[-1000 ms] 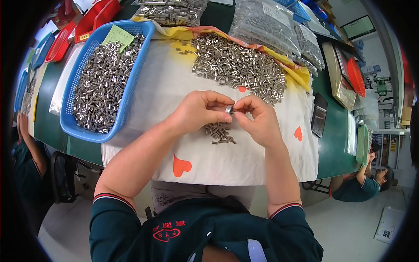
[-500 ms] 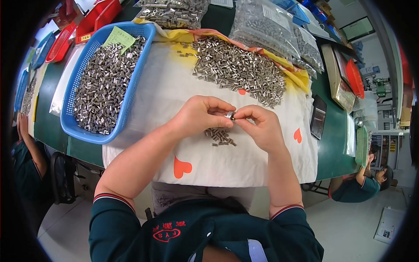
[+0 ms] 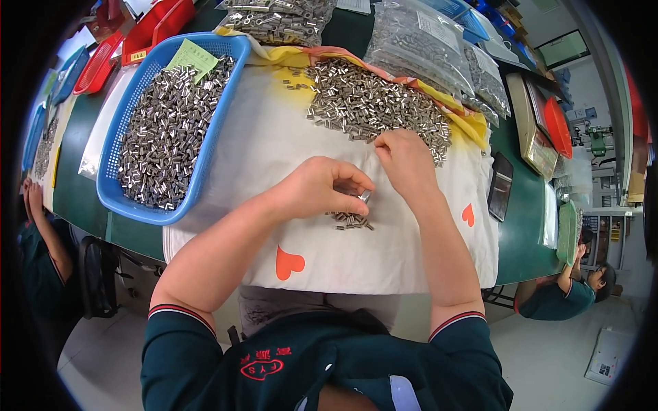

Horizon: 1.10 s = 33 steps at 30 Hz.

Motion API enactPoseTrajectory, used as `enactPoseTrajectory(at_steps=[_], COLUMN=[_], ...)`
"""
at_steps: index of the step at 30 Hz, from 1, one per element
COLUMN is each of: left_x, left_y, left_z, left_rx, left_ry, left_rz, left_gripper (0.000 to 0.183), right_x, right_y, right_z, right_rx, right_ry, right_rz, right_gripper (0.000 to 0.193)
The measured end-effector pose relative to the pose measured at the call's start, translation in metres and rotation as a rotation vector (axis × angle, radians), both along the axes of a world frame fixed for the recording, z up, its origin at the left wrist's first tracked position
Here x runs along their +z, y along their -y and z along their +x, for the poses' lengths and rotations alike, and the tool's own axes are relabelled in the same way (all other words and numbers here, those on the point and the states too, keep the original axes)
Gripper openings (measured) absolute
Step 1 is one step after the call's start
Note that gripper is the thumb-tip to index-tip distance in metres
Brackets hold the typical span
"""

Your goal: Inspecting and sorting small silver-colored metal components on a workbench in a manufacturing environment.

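My left hand [image 3: 319, 186] is closed, pinching a small shiny metal piece [image 3: 364, 196] between thumb and fingertips. Below it on the white cloth [image 3: 356, 264] lies a small heap of short metal sleeves [image 3: 351, 221], partly hidden by that hand. My right hand [image 3: 406, 164] reaches to the near edge of a large pile of short metal sleeves [image 3: 367, 96]. Its thumb and fingers are drawn together, and whatever is between them is hidden. Left of my arms stands a blue plastic basket [image 3: 205, 175] filled with similar sleeves, with a green paper slip [image 3: 190, 60] on top.
Clear bags of metal parts [image 3: 418, 44] stand behind the pile, next to a rolled yellow-orange cloth edge [image 3: 469, 125]. A dark phone-like device [image 3: 500, 186] lies at the right. Red trays [image 3: 154, 27] stand far left. Other people sit at either side.
My right hand has left my left hand and moved up and away to the big pile. My left hand keeps the metal piece, its tip now turned slightly downward.
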<state>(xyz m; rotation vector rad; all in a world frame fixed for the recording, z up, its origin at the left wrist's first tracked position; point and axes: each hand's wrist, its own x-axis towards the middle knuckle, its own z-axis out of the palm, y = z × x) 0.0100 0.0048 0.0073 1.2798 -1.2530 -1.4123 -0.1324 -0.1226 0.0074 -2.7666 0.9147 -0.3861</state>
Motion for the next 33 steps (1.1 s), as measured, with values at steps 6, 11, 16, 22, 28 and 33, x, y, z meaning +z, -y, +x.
enactPoseTrajectory(at_steps=[6,11,16,22,28,33], left_x=[-0.004,-0.007,-0.009,-0.007,-0.006,-0.005], left_y=[0.005,0.005,0.006,0.005,0.003,0.002], left_z=[0.002,0.003,0.002,-0.003,-0.002,-0.002], left_rx=[0.055,0.203,0.181,0.229,0.217,0.14], left_ry=[-0.142,-0.429,-0.385,-0.252,-0.266,-0.242], left_rz=[0.024,0.084,0.06,0.069,0.079,0.085], left_gripper=[0.029,0.032,0.033,0.032,0.032,0.032], right_x=[-0.004,0.017,0.024,0.02,0.026,0.032], right_y=[-0.008,-0.036,-0.045,-0.056,-0.049,-0.029], right_z=[-0.014,-0.022,-0.021,-0.018,-0.023,-0.027], right_rx=[0.037,-0.069,0.061,0.057,0.087,0.036], right_ry=[0.123,0.466,0.51,0.388,0.427,0.227], right_rz=[-0.065,0.649,0.639,0.209,0.39,0.735], right_gripper=[0.009,0.009,0.007,0.01,0.011,0.015])
